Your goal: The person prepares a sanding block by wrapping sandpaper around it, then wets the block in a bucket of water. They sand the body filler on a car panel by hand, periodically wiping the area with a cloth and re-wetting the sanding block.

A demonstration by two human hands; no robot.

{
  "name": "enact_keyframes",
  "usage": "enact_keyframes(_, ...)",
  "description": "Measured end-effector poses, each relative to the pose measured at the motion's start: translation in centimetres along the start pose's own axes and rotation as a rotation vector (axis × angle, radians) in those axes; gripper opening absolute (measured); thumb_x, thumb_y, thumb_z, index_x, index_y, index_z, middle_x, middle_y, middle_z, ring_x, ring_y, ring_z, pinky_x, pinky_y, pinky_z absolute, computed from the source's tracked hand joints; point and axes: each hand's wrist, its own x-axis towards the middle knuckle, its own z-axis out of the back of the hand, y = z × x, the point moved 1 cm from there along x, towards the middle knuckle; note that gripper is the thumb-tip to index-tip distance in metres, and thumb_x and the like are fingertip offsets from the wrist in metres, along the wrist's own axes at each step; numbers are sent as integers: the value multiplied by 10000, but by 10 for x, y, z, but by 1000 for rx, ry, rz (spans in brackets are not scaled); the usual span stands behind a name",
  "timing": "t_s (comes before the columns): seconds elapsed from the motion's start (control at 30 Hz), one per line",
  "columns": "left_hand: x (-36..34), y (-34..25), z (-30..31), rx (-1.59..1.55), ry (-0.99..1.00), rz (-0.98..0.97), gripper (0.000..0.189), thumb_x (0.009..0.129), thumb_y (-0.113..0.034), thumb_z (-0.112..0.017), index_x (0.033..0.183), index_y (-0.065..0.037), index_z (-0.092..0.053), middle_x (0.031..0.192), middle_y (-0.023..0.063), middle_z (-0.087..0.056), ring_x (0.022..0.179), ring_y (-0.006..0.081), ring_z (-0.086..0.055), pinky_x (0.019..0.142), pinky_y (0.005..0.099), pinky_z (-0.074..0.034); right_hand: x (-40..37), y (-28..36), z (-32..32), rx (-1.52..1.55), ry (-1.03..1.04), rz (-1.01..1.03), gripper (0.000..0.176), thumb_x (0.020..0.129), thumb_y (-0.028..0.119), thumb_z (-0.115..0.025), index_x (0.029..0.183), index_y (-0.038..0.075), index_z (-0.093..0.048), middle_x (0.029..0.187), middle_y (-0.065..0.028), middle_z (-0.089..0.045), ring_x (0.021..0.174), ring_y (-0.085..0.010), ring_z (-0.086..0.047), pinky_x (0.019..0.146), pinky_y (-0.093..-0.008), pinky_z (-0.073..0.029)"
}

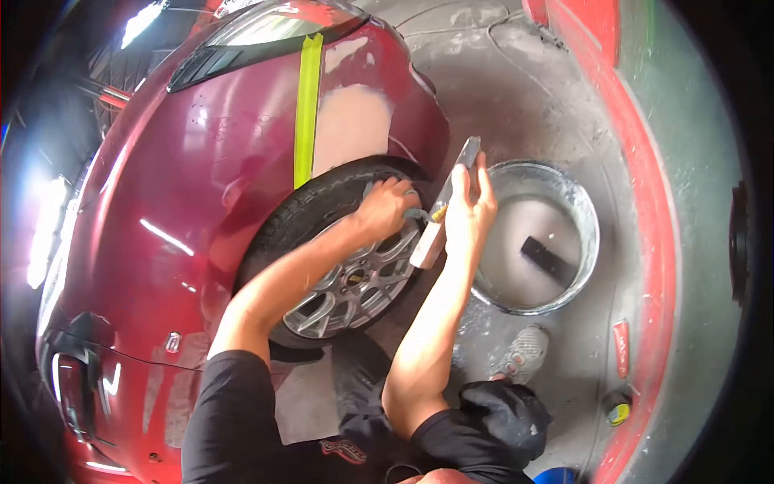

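Observation:
My right hand [469, 211] grips a long, narrow sanding block [427, 244], held tilted beside the wheel. A small yellow patch shows near the block's middle. My left hand [387, 211] is closed in front of the tyre [278, 222], on a grey piece of thin material [415, 214] whose kind I cannot make out. Above the wheel, the red car panel [218, 137] carries a smooth tan patch [353, 121]. A yellow-green tape strip [307, 113] runs down the panel left of that patch.
At right stands a bucket [592, 218] of cloudy liquid with a dark block [548, 260] in it. A red tube [620, 348] and a tape roll [617, 408] lie by the red-edged wall [657, 266]. My shoe [526, 353] is below the bucket.

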Motion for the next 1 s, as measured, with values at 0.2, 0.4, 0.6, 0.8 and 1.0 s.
enact_keyframes(0.2,-38,-36,-16,-910,-545,733,217,981,-203,-727,1109,-27,-740,1022,80,-711,920,183,-667,829,349,-527,-12,-35,11,53,85,-133,594,1021,288,-650,1534,27,-501,1453,-163,-605,1294,-235,-574,1114,-343,-412)
enact_keyframes(0.4,-121,-104,-115,-1962,-681,1073,471,1007,-330,-711,1306,29,-649,1250,35,-697,1155,173,-632,1014,302,-468,-40,-92,23,-135,416,-599,721,992,408,-653,1538,-22,-460,1602,-186,-458,1497,-268,-401,1244,-378,-256)
enact_keyframes(0.6,-176,-166,-178,-2636,-380,1060,843,949,-719,-588,1487,-74,-516,1375,88,-626,1248,239,-611,1081,450,-481,-95,-121,14,-762,776,-418,597,945,323,-749,1369,-75,-618,1270,-173,-708,1163,-225,-648,1014,-338,-485)
enact_keyframes(0.8,-201,-191,-196,-2816,-428,887,813,951,-606,-686,1504,-50,-469,1443,123,-569,1301,254,-571,1084,433,-481,-146,-132,19,-948,846,-471,500,1002,370,-691,1233,-74,-689,1033,-112,-737,941,-162,-646,845,-319,-523)
enact_keyframes(1.0,-215,-209,-229,-2837,-551,846,726,989,-603,-624,1498,-105,-487,1407,84,-608,1247,266,-621,1069,456,-511,-169,-167,43,-862,802,-524,531,1103,410,-526,1268,-72,-677,1135,-122,-738,1018,-167,-641,917,-325,-508)
